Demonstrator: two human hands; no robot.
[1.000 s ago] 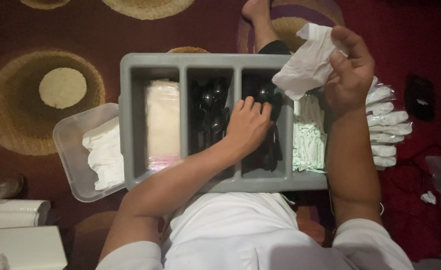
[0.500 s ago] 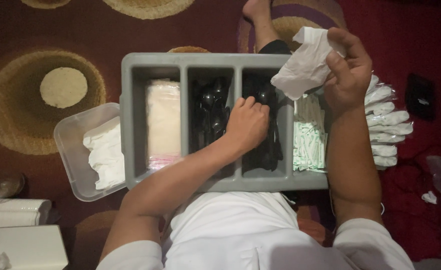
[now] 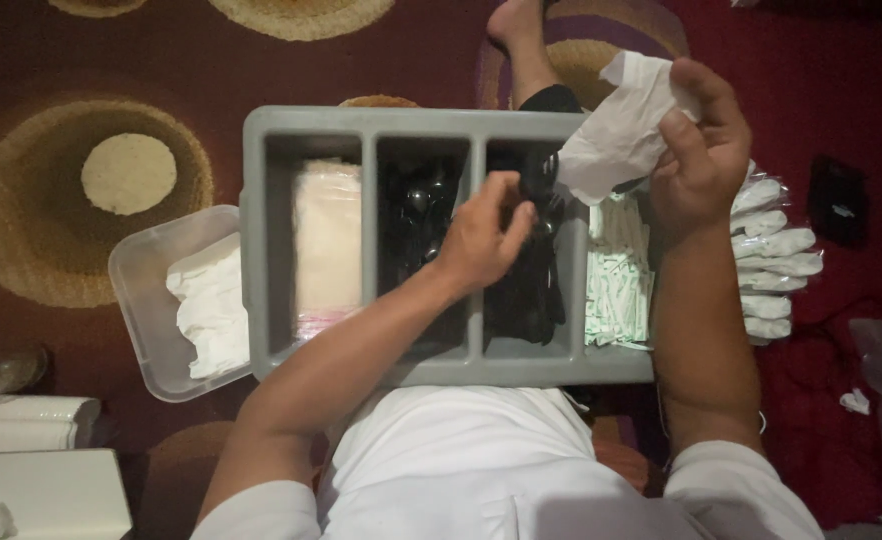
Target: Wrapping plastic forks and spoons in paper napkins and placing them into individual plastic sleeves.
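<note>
A grey divided tray (image 3: 306,122) lies on my lap. Its compartments hold clear plastic sleeves (image 3: 327,240), black plastic spoons (image 3: 419,205), more black plastic cutlery (image 3: 531,295) and small pale green packets (image 3: 616,275). My left hand (image 3: 481,238) hovers over the divider between the two cutlery compartments, its fingertips pinched on a black utensil (image 3: 540,172) that rises from the pile. My right hand (image 3: 699,150) is raised above the tray's far right corner and grips a crumpled white napkin (image 3: 616,130).
A clear plastic box (image 3: 141,300) of white napkins (image 3: 206,305) touches the tray's left side. Wrapped white bundles (image 3: 776,250) lie to the right, beside a black object (image 3: 837,205). A bare foot (image 3: 516,30) rests on the patterned carpet beyond the tray. White boxes (image 3: 31,470) sit lower left.
My left hand has lifted out of the cutlery compartment and shifted slightly left, fingers now pinched. My right hand holds the napkin in much the same place.
</note>
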